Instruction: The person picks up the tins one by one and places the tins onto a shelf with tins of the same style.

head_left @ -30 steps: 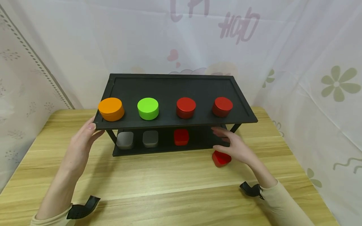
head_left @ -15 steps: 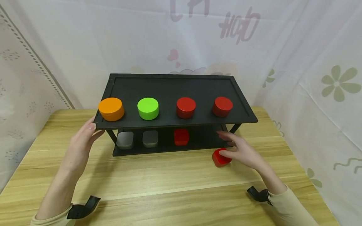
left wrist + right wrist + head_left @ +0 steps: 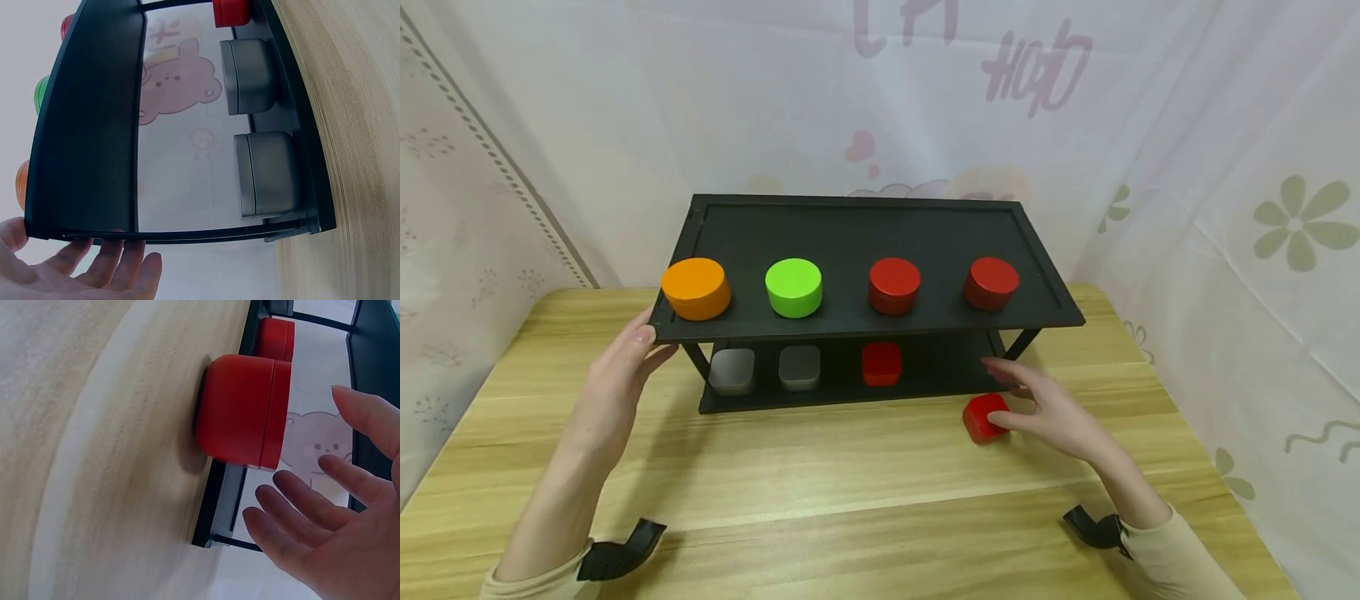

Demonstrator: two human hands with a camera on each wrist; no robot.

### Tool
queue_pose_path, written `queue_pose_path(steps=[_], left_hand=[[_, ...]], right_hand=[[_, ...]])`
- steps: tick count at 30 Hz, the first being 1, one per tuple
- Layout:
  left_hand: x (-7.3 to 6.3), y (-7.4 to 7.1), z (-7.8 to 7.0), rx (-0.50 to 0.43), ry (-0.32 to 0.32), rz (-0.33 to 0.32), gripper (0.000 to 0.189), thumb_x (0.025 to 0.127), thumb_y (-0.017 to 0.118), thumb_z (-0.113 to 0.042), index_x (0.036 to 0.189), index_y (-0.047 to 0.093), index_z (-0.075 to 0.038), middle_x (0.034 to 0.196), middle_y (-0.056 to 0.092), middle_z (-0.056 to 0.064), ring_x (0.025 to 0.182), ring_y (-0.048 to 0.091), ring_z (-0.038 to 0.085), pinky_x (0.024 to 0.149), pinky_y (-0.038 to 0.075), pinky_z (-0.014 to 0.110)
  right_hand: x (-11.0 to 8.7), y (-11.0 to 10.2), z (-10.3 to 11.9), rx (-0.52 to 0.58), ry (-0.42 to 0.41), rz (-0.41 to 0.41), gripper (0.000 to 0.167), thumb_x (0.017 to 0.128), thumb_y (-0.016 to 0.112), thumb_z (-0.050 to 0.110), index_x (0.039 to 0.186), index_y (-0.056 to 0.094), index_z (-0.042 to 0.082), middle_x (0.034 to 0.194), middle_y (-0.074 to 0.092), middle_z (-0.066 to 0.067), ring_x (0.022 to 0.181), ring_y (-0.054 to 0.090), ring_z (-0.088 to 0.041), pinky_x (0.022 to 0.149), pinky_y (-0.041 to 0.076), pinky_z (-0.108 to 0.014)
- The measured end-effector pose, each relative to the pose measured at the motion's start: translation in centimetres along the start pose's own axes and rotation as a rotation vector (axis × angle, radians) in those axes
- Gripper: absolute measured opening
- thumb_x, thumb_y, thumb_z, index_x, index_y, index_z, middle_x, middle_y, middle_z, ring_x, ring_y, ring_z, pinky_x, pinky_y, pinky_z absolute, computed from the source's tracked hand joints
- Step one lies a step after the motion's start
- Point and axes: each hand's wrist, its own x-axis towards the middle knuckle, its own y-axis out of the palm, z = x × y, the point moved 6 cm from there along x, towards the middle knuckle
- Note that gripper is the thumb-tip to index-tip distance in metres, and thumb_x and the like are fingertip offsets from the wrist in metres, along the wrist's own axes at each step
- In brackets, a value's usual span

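A black two-tier rack (image 3: 857,237) stands on the wooden table. My left hand (image 3: 615,379) grips the front left corner of its upper shelf, thumb on the top edge and fingers beneath; the left wrist view shows those fingertips along the shelf's side. In front of the rack's right end, a red square tin with a lid (image 3: 982,418) sits on the table. My right hand (image 3: 1048,410) hovers just right of and above this tin, fingers spread. In the right wrist view a gap shows between the fingers and the red square tin (image 3: 240,412).
On the upper shelf stand an orange round tin (image 3: 696,289), a green one (image 3: 793,287) and two red ones (image 3: 893,286). Below are two grey square tins (image 3: 732,372) and another red square tin (image 3: 881,364). A printed curtain (image 3: 775,100) hangs behind.
My right hand has drawn back to the right and slightly down, away from the lower shelf, uncovering more of the red square tin. My left hand has stayed on the rack's corner.
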Motion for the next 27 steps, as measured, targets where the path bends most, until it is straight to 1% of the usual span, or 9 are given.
queue_pose_path(steps=[5, 12, 17, 22, 27], left_hand=[[0.0, 0.0, 0.0, -0.002, -0.010, 0.002, 0.044, 0.112, 0.037, -0.018, 0.153, 0.048, -0.008, 0.153, 0.051, -0.005, 0.138, 0.047, 0.006, 0.106, 0.043, 0.015], [0.1, 0.1, 0.0, 0.007, -0.005, 0.000, 0.044, 0.112, 0.037, -0.019, 0.154, 0.048, -0.009, 0.154, 0.050, -0.006, 0.136, 0.048, 0.005, 0.106, 0.043, 0.015], [0.1, 0.0, 0.0, 0.000, -0.004, -0.002, 0.044, 0.112, 0.037, -0.018, 0.154, 0.047, -0.008, 0.154, 0.051, -0.005, 0.136, 0.048, 0.005, 0.106, 0.042, 0.015], [0.1, -0.1, 0.1, -0.008, -0.002, -0.004, 0.045, 0.112, 0.037, -0.018, 0.154, 0.046, -0.009, 0.153, 0.051, -0.006, 0.134, 0.049, 0.005, 0.106, 0.042, 0.015], [0.0, -0.1, 0.1, -0.006, 0.001, -0.005, 0.044, 0.112, 0.037, -0.018, 0.154, 0.046, -0.008, 0.152, 0.052, -0.006, 0.134, 0.050, 0.004, 0.106, 0.043, 0.015]], right_hand=[[-0.4, 0.1, -0.1, -0.002, -0.004, 0.003, 0.075, 0.089, 0.081, 0.023, 0.153, 0.045, 0.009, 0.155, 0.050, -0.018, 0.137, 0.054, -0.040, 0.111, 0.049, -0.060], [-0.8, 0.4, -0.3, -0.012, -0.005, 0.001, 0.079, 0.086, 0.084, 0.025, 0.153, 0.046, 0.008, 0.154, 0.051, -0.017, 0.134, 0.056, -0.039, 0.109, 0.051, -0.060], [-0.9, 0.7, -0.5, -0.003, 0.006, 0.009, 0.078, 0.086, 0.084, 0.026, 0.152, 0.047, 0.008, 0.153, 0.053, -0.016, 0.133, 0.056, -0.039, 0.108, 0.052, -0.061], [-0.9, 1.0, -0.7, -0.017, 0.004, 0.021, 0.077, 0.087, 0.084, 0.028, 0.151, 0.048, 0.007, 0.151, 0.054, -0.018, 0.127, 0.060, -0.041, 0.106, 0.053, -0.062], [-1.1, 1.3, -1.2, -0.019, 0.042, 0.034, 0.079, 0.085, 0.086, 0.029, 0.151, 0.048, 0.009, 0.150, 0.056, -0.015, 0.126, 0.062, -0.036, 0.107, 0.053, -0.059]])
